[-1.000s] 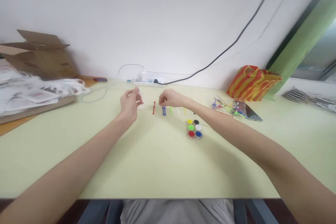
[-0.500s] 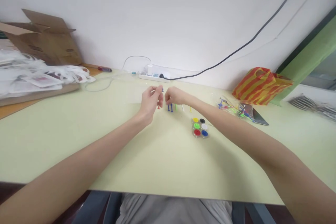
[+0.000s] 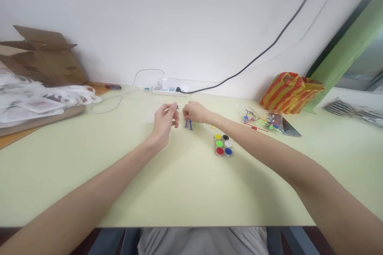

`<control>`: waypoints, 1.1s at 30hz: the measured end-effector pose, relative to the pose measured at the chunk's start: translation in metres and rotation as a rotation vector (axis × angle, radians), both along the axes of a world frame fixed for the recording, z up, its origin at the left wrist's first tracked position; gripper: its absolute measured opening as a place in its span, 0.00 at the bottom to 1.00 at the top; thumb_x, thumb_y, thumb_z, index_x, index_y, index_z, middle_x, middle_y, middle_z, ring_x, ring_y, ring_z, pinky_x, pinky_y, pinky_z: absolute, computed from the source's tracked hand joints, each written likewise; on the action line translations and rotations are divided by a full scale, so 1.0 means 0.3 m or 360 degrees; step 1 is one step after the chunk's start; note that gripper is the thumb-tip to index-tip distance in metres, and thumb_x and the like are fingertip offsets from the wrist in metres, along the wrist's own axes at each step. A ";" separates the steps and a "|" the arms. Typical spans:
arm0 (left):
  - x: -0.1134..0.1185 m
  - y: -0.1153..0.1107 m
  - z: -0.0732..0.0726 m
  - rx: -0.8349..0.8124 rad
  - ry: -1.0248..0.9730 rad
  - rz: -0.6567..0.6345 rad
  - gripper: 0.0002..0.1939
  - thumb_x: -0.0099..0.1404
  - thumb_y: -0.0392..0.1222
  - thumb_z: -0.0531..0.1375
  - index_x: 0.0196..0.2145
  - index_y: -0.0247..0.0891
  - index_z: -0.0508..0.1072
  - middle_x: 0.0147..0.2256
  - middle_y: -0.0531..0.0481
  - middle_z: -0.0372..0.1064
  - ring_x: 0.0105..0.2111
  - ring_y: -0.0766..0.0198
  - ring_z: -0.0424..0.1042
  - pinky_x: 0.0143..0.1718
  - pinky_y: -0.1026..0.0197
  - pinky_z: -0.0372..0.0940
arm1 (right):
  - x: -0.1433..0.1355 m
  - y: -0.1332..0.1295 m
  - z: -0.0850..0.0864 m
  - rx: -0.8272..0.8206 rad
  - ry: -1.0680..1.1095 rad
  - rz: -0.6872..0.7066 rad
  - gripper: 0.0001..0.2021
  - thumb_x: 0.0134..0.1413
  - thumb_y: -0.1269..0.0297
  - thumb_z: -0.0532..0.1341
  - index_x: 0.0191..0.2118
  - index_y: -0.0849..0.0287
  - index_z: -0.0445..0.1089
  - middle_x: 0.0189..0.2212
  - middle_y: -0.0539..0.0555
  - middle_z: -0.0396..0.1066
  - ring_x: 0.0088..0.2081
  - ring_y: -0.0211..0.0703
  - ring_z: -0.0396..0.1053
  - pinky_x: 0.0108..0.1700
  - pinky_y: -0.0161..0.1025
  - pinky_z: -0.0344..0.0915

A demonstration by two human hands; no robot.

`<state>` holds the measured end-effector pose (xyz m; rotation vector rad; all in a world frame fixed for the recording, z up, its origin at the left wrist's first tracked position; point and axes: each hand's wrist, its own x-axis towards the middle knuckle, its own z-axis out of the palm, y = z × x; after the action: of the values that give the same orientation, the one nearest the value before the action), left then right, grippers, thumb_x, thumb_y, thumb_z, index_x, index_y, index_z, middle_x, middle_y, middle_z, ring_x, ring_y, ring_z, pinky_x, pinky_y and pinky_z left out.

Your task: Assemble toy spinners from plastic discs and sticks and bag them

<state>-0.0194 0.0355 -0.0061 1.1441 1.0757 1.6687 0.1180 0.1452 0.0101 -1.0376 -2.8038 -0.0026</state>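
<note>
My left hand (image 3: 163, 124) is raised over the far middle of the table, with thumb and index finger pinched on a small blue plastic piece (image 3: 177, 107). Only the end of that piece shows. Just to its right, my right hand (image 3: 196, 112) is closed, fingertips down at the tops of two thin blue plastic pieces (image 3: 190, 125). Whether the fingers grip one of them is hidden. Beside these, partly behind my right hand and forearm, are a green piece (image 3: 196, 126), a white one (image 3: 204, 125) and a yellow one (image 3: 212, 126).
Nearer me lies a clear holder with several coloured round discs (image 3: 220, 151). To the right are a bag of coloured plastic parts (image 3: 260, 122), a dark flat device (image 3: 290, 127) and a striped bag (image 3: 290, 93). A power strip (image 3: 170, 92) stands by the wall; a cardboard box (image 3: 56, 63) and white packets (image 3: 42, 103) are left.
The view has shifted, so the table things appear further left. Both hands stay close together over the same spot. The red piece beside my left hand no longer shows.
</note>
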 end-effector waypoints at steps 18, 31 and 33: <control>0.136 -0.142 0.014 0.0123 0.0769 -0.0639 0.13 0.67 0.49 0.65 0.42 0.41 0.69 0.38 0.48 0.73 0.34 0.61 0.74 0.29 0.59 0.73 | 0.390 -0.405 0.070 -0.0788 0.1818 -0.0050 0.12 0.63 0.55 0.62 0.33 0.56 0.63 0.21 0.44 0.64 0.22 0.36 0.61 0.27 0.35 0.60; 0.116 -0.138 0.036 -0.0009 0.0529 -0.0751 0.16 0.58 0.45 0.74 0.40 0.38 0.76 0.33 0.49 0.76 0.32 0.61 0.77 0.37 0.54 0.77 | 0.316 -0.513 -0.064 -0.0343 0.1835 -0.0116 0.04 0.62 0.68 0.61 0.41 0.55 0.73 0.34 0.50 0.78 0.37 0.41 0.77 0.38 0.38 0.69; 0.115 -0.134 0.028 -0.0068 0.0502 -0.0787 0.16 0.58 0.47 0.73 0.40 0.38 0.77 0.33 0.48 0.77 0.30 0.60 0.77 0.35 0.55 0.77 | 0.320 -0.512 -0.066 -0.0189 0.1797 -0.0126 0.03 0.61 0.69 0.63 0.37 0.56 0.75 0.33 0.51 0.79 0.37 0.41 0.76 0.38 0.37 0.69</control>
<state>0.0152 -0.0048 0.0023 1.5338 0.9106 1.0998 0.2139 -0.0083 -0.0098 -0.7861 -1.7422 0.5550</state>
